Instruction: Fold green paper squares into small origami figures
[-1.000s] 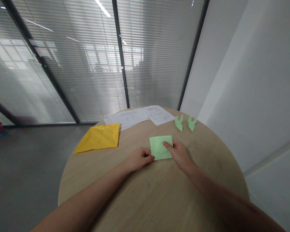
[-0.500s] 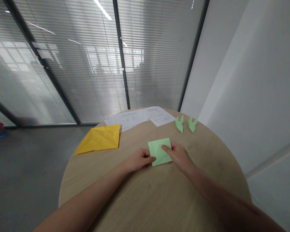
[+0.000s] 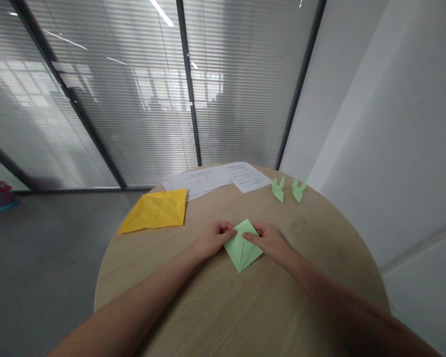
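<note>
A folded light green paper square lies on the round wooden table, turned so one corner points toward me. My left hand pinches its left corner with curled fingers. My right hand rests on its right side, index finger pressed flat along the paper's middle.
A creased yellow paper sheet lies at the left of the table. White printed sheets sit at the far edge. Two small green folded figures stand at the far right. Glass walls with blinds rise behind; a white wall stands to the right.
The green paper has been rotated from square-on to a diamond and pulled slightly closer to me. Both hands stayed on it, the left shifting up to its left corner.
</note>
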Available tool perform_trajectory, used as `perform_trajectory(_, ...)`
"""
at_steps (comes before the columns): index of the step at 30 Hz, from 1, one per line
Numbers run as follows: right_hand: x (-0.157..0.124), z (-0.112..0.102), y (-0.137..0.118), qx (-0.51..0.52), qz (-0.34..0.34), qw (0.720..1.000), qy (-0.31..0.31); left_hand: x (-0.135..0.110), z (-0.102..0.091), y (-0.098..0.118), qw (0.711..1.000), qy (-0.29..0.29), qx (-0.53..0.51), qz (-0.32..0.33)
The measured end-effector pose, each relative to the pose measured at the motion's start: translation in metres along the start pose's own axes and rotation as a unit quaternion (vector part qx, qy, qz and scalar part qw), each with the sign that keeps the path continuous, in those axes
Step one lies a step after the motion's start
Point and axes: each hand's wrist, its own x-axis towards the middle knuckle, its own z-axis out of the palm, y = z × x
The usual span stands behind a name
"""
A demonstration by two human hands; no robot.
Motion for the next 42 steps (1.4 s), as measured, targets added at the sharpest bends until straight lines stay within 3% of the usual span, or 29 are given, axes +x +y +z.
perform_trajectory(5, 0.002, 0.001, -0.002, 0.103, -0.024, 0.994, 0.019, 0.001, -0.004, 0.001, 0.998, 0.059, 0.020, 0.010)
perform_trajectory(10, 0.000, 0.003, -0.007, 0.114, -0.022, 0.993, 0.029, 0.001, -0.003, 0.001, 0.998, 0.061, -0.008, 0.011)
perform_trajectory(20, -0.002, 0.002, -0.006, 0.057, -0.045, 0.997, 0.041, 0.001, 0.001, 0.001, 0.988, 0.048, -0.146, 0.006)
perform_trajectory(25, -0.001, 0.001, -0.003, 0.008, -0.049, 0.997, 0.062, 0.001, 0.000, -0.002, 0.988, 0.045, -0.148, 0.001)
perform_trajectory(31, 0.000, -0.002, 0.000, -0.044, -0.072, 0.994, 0.073, -0.002, -0.001, 0.002, 0.989, 0.003, -0.146, 0.017)
perform_trajectory(37, -0.002, 0.000, -0.003, -0.055, -0.067, 0.994, 0.070, -0.001, -0.001, 0.003, 0.993, 0.025, -0.112, 0.019)
perform_trajectory(42, -0.005, 0.003, -0.011, 0.012, -0.060, 0.997, 0.054, 0.001, -0.002, 0.004, 0.992, 0.059, -0.112, 0.009)
